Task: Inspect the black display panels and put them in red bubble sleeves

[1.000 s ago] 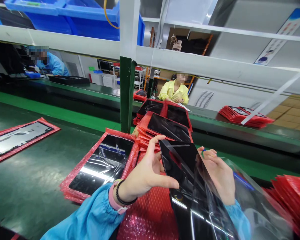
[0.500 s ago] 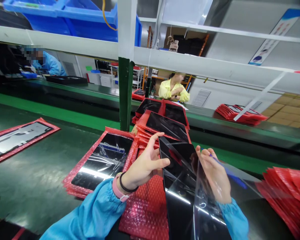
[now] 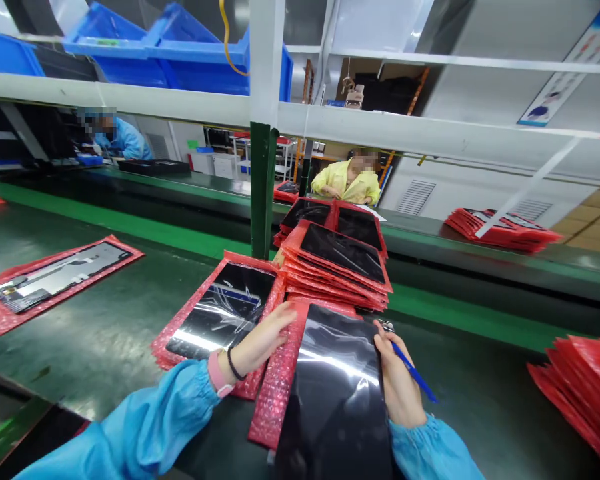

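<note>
The black glass panel (image 3: 337, 393) lies in front of you, its long side running away from you and its far end over a red bubble-wrap sleeve (image 3: 277, 400) that shows along its left side. Your right hand (image 3: 400, 380) is at the panel's right edge near the far corner, forearm coming in from the lower right, fingers pointing away from you and curled around a blue pen (image 3: 415, 373); whether they also grip the panel, you cannot tell from this view. Your left hand (image 3: 260, 343) is open and holds nothing, fingers reaching forward and to the right over the sleeve, just beside the panel's left edge. That forearm slants up from the lower left, with 1 pink band (image 3: 219, 375) and 1 black beaded bracelet (image 3: 235, 363) at the wrist.

To the left, 1 film-covered panel (image 3: 223, 310) sits on red wrap. Beyond your panel rises a stack of red-wrapped panels (image 3: 337, 267). Farther off, 2 people work: 1 in yellow (image 3: 347, 183), 1 in blue (image 3: 127, 140).
</note>
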The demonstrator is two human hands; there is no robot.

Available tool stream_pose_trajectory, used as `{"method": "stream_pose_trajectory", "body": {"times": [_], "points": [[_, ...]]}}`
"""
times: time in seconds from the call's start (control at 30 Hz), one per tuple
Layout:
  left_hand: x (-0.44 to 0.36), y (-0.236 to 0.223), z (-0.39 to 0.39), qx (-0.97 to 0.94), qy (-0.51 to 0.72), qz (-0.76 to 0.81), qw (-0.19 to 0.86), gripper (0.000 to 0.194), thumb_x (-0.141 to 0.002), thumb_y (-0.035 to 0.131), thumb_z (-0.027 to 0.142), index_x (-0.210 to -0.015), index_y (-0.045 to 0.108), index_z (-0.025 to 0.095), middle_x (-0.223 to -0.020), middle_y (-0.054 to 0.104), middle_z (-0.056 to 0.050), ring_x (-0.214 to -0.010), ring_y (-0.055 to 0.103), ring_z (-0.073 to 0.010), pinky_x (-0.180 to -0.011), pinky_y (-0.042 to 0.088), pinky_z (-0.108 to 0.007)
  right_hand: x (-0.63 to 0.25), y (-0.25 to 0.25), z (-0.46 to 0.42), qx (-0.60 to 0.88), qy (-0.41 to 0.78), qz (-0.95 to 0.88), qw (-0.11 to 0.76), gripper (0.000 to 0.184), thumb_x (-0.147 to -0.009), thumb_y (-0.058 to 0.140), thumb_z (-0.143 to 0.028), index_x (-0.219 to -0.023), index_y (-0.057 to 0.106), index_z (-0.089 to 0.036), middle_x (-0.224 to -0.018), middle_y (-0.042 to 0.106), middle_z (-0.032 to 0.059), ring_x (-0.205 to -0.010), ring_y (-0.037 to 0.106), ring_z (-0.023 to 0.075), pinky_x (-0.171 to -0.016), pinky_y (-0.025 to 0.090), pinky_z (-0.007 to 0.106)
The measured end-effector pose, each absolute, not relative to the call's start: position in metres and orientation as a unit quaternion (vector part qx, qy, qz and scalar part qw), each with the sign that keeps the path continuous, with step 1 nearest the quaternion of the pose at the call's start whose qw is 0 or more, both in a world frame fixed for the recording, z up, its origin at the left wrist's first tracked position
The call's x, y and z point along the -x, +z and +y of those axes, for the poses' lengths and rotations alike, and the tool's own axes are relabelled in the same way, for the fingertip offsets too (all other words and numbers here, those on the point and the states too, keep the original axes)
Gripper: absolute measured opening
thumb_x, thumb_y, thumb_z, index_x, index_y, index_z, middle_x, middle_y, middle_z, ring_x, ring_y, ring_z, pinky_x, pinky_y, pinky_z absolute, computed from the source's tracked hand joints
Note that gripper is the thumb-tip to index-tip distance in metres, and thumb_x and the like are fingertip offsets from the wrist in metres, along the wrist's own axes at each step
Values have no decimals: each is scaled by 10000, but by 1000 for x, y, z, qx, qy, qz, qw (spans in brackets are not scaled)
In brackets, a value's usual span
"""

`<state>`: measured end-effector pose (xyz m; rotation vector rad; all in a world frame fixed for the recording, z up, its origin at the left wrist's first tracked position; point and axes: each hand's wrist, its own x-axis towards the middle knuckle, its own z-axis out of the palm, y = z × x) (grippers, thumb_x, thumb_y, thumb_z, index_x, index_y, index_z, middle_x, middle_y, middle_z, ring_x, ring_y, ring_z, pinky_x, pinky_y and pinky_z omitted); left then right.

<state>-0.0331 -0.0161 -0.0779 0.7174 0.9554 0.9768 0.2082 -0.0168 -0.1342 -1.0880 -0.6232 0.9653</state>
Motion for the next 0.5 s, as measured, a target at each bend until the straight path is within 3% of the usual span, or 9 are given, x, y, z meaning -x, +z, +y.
{"method": "stream_pose_trajectory", "body": {"times": [0.1, 0.2, 0.33, 0.43, 0.5], "points": [[41, -86, -23, -329, 409, 482, 701, 421, -751, 724, 278, -1140, 578, 208, -1338, 534, -87, -1243, 466, -201, -970, 352, -266, -198, -151, -3, 481, 421, -302, 707, 330, -581, 797, -334, -782, 547, -257, -957, 771, 29, -1150, 622, 288, -1071, 368, 484], [42, -88, -27, -336, 372, 520, 692, 441, -676, 753, 232, -1078, 572, 217, -1253, 578, -78, -1232, 471, -236, -977, 338, -310, -185, -163, 6, 476, 403, -336, 706, 312, -618, 772, -349, -819, 558, -245, -929, 768, 46, -1137, 629, 297, -1070, 359, 505], [49, -82, -20, -351, 325, 550, 684, 513, -585, 740, 139, -1046, 539, 238, -917, 633, 6, -929, 581, -206, -828, 412, -347, -177, -173, 10, 468, 356, -389, 709, 302, -736, 701, -379, -948, 554, -222, -1125, 712, 91, -1186, 594, 276, -1086, 331, 502], [52, -75, -11, -363, 301, 552, 687, 440, -562, 744, 161, -954, 551, 219, -711, 576, 57, -673, 537, -144, -683, 427, -309, -175, -180, 9, 467, 316, -414, 714, 269, -789, 642, -380, -973, 528, -221, -1207, 670, 103, -1223, 565, 265, -1088, 331, 498], [47, -72, -7, -379, 307, 540, 686, 349, -552, 759, 191, -841, 564, 188, -643, 548, 60, -606, 506, -125, -634, 412, -282, -173, -183, 8, 474, 291, -423, 715, 231, -812, 606, -365, -967, 513, -221, -1199, 674, 111, -1209, 577, 271, -1069, 359, 509]]}}
